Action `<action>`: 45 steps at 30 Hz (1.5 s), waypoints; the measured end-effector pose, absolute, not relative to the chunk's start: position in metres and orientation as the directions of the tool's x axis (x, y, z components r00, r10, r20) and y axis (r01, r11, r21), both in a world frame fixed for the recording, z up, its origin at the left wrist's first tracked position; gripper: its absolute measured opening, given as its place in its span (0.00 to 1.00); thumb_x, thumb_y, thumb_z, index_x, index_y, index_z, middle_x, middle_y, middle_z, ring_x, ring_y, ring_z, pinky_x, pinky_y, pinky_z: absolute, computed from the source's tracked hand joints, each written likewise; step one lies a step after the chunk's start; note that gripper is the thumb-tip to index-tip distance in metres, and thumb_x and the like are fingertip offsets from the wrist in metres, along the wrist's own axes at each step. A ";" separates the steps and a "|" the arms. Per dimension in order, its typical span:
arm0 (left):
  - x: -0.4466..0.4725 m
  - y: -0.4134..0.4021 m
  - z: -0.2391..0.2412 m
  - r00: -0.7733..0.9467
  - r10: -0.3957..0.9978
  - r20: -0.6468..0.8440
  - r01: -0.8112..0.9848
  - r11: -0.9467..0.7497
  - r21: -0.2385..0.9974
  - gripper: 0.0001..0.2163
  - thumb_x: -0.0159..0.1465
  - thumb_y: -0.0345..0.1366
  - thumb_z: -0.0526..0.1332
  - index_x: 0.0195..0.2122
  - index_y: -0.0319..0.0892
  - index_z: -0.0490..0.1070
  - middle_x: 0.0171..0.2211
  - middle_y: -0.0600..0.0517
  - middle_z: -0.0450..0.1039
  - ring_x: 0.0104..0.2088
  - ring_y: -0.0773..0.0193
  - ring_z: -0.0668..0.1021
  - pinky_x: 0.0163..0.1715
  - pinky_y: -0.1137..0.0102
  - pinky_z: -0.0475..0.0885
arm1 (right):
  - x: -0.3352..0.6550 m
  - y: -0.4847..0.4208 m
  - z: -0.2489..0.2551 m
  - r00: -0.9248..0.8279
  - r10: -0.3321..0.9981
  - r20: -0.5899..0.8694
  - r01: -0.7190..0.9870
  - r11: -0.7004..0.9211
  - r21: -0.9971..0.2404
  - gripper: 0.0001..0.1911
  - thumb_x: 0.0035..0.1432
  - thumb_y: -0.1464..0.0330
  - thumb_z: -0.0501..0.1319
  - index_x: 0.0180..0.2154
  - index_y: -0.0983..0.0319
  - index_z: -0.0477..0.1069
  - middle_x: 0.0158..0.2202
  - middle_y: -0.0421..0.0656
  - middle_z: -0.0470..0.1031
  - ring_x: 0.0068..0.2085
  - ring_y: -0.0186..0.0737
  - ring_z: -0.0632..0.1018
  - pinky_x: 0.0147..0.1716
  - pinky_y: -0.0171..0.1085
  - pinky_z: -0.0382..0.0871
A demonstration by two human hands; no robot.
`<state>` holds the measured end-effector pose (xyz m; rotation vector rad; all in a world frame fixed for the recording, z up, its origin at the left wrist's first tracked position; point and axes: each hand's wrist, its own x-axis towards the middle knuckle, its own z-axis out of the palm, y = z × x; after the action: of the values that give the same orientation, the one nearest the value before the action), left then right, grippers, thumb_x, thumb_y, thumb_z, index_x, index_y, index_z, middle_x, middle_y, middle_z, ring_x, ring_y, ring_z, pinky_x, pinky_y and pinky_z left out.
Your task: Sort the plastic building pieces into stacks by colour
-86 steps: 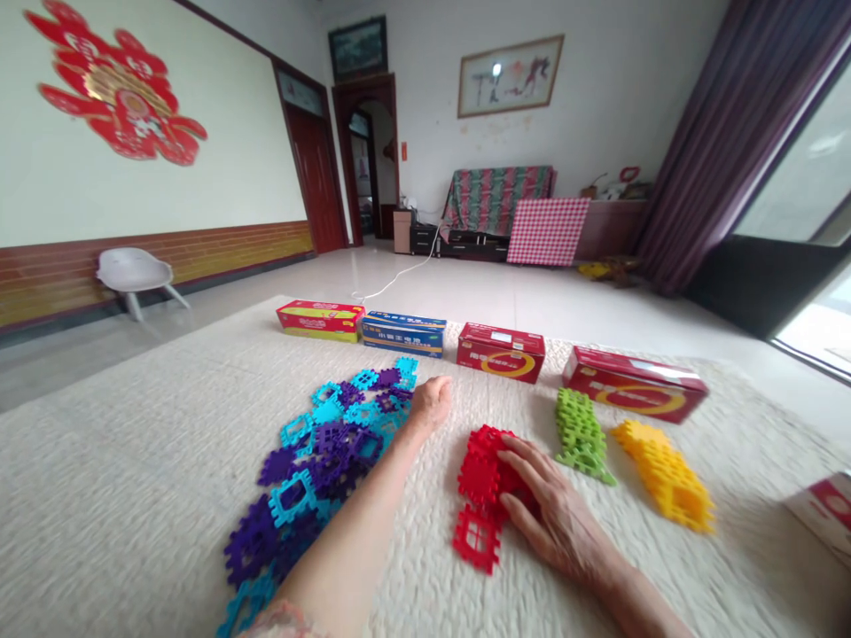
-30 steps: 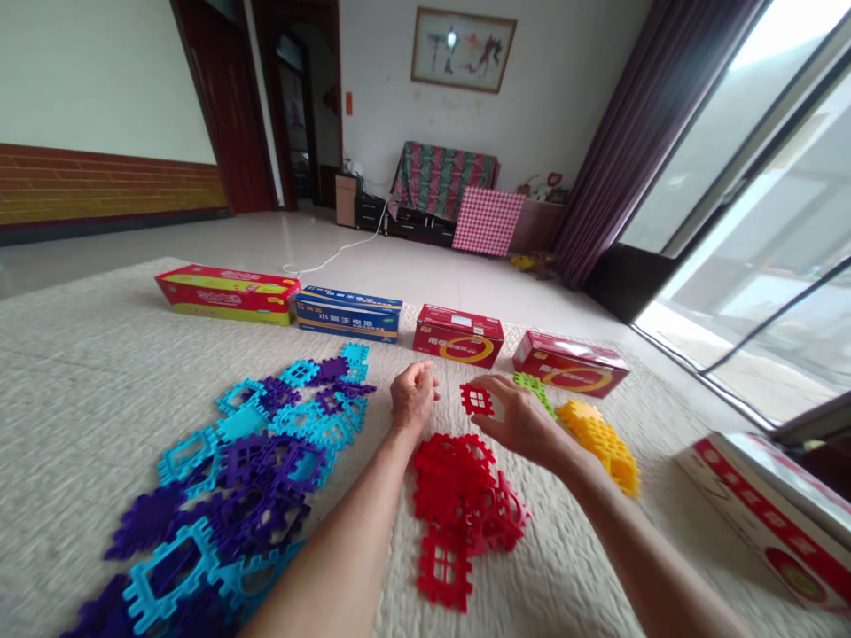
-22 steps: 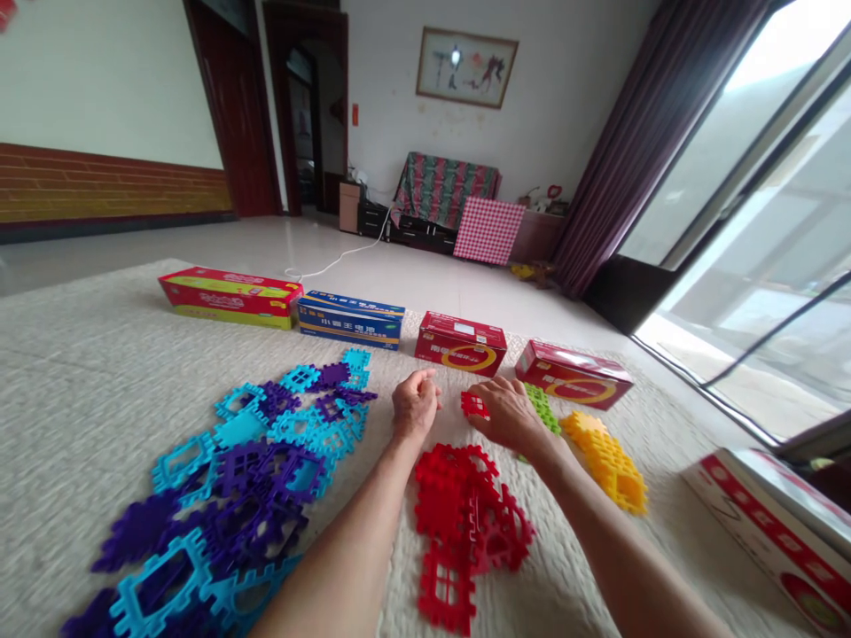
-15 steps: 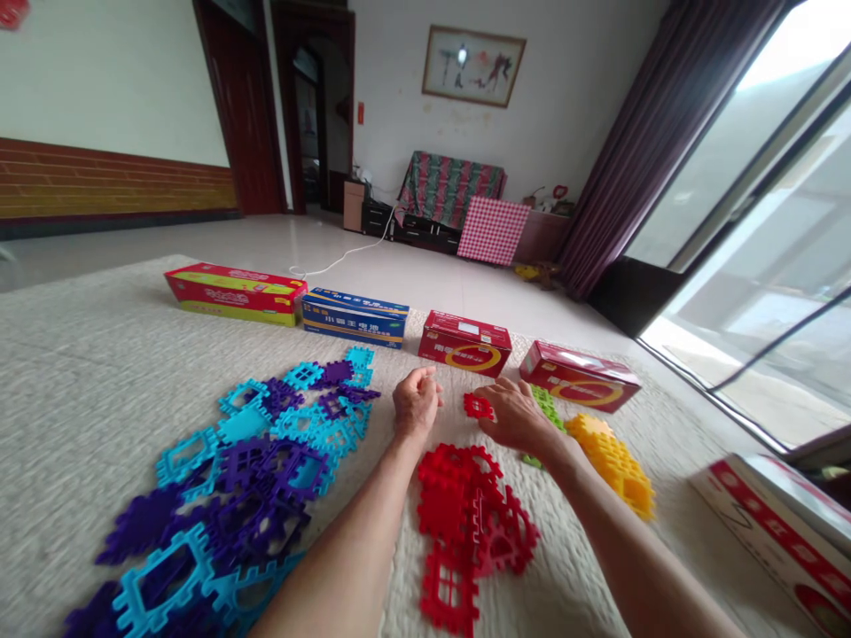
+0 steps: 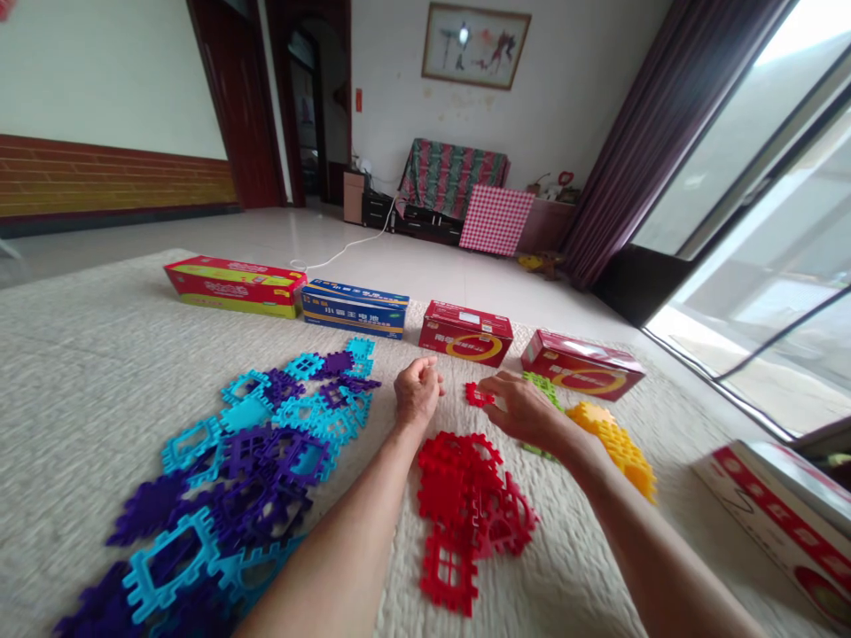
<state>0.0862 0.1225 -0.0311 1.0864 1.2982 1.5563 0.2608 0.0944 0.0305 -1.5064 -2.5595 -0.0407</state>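
My right hand (image 5: 522, 409) pinches a small red interlocking tile (image 5: 474, 393) just above the cream mat, in front of a red box (image 5: 465, 333). My left hand (image 5: 417, 392) rests beside it with its fingers curled in a loose fist, and I cannot make out anything in it. Below both hands lies a pile of red tiles (image 5: 465, 509). Green tiles (image 5: 542, 386) and yellow tiles (image 5: 618, 447) lie to the right, partly hidden by my right forearm. A spread of blue and purple tiles (image 5: 253, 452) lies to the left.
Several cartons line the mat's far edge: a long red one (image 5: 234, 285), a blue one (image 5: 355, 309) and another red one (image 5: 581, 364). A further red and white carton (image 5: 777, 523) sits at the right. Beyond are tiled floor, a white cable (image 5: 346, 248) and a covered cabinet (image 5: 452, 182).
My right hand left the red pile, lifted one small red tile and brought it down toward the mat near the red box. My left hand stayed curled in place.
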 end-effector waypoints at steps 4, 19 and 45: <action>0.086 0.123 -0.032 -0.295 0.946 0.136 -0.041 -0.155 0.987 0.13 0.59 0.33 0.54 0.42 0.36 0.74 0.22 0.55 0.72 0.17 0.72 0.72 0.19 0.77 0.66 | 0.259 0.075 0.038 -0.562 0.824 0.067 0.804 0.564 -0.188 0.11 0.52 0.73 0.57 0.37 0.58 0.74 0.32 0.40 0.78 0.32 0.36 0.76 0.33 0.36 0.67; 0.087 0.123 -0.033 -0.283 0.952 0.121 -0.045 -0.140 0.989 0.14 0.57 0.31 0.54 0.41 0.37 0.74 0.23 0.55 0.71 0.17 0.71 0.72 0.19 0.77 0.66 | 0.256 0.065 0.040 -0.425 0.903 -0.070 0.888 0.401 -0.225 0.04 0.46 0.73 0.55 0.23 0.61 0.62 0.20 0.37 0.66 0.22 0.29 0.63 0.23 0.34 0.51; 0.086 0.124 -0.034 -0.255 0.953 0.166 -0.002 -0.172 0.985 0.13 0.57 0.30 0.54 0.40 0.36 0.74 0.22 0.55 0.71 0.17 0.72 0.72 0.19 0.78 0.65 | 0.269 0.052 0.047 -0.519 0.851 -0.080 0.848 0.501 -0.171 0.06 0.52 0.71 0.59 0.35 0.59 0.70 0.36 0.45 0.75 0.36 0.41 0.74 0.37 0.40 0.66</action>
<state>0.0862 0.1235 -0.0336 1.1851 1.2922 1.5400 0.2689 0.0523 0.0470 -1.5335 -2.7088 0.2949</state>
